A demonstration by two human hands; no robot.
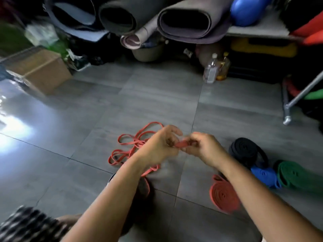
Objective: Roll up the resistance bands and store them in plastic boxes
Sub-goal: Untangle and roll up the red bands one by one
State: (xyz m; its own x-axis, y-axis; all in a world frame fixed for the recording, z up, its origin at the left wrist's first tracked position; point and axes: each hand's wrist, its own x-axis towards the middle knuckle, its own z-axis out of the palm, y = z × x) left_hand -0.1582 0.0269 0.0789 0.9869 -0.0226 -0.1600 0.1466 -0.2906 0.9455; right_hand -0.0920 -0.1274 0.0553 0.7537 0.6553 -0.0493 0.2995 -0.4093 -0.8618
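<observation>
A thin red resistance band (pixel 132 147) lies in loose tangled loops on the grey tile floor. Its near end is held up between my hands as a small folded start (pixel 181 143). My left hand (pixel 160 145) pinches that end from the left, and my right hand (pixel 203 147) pinches it from the right. Rolled bands lie on the floor at the right: a black roll (pixel 244 149), a blue roll (pixel 265 176), a green roll (pixel 295 175) and a red roll (pixel 223 193). No plastic box shows in view.
Rolled yoga mats (pixel 188 20) and a blue ball (pixel 246 11) fill the shelves at the back. A cardboard box (pixel 40 70) stands at the left, bottles (pixel 215 69) at the back right, a metal rack leg (pixel 286 109) on the right.
</observation>
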